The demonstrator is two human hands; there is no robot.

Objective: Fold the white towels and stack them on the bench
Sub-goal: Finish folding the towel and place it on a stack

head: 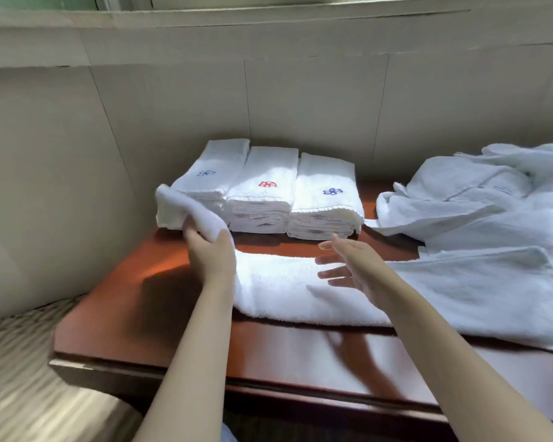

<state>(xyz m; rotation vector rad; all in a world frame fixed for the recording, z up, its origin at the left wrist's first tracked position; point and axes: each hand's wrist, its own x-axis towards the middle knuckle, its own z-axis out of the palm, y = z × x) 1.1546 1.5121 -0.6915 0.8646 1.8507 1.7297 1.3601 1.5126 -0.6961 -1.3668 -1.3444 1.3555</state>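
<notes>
**Listener:** What is in front of you, starting with the biggest things?

**Operator:** I see a reddish-brown wooden tabletop set against a pale panelled wall, with a window sill along the top of the view. On the right of the tabletop lies a large heap of unfolded white towels, rumpled and overlapping. In front of me, across the middle, lies the towel I am working on, a long white band already doubled lengthwise, its left end lifted.

**Listener:** And the finished ones?

**Operator:** At the back, against the wall, stand three stacks of folded white towels, side by side and touching. The top towels on the left and right stacks carry a small blue embroidered mark; the middle one carries a red mark.

**Listener:** What are your hands doing?

**Operator:** My left hand holds the raised left end of the towel, its fingers clamped on the cloth just in front of the left stack. My right hand hovers above the towel's middle, its fingers spread apart and straight, holding nothing.

**Listener:** How far along is the job?

**Operator:** I judge it well under way but not nearly finished. Three stacks are done. This towel is mid-fold: its left end looks ready to be brought over toward the right. After that it needs placing on a stack, and the heap on the right is not yet folded. How many towels that heap holds, I cannot tell.
</notes>
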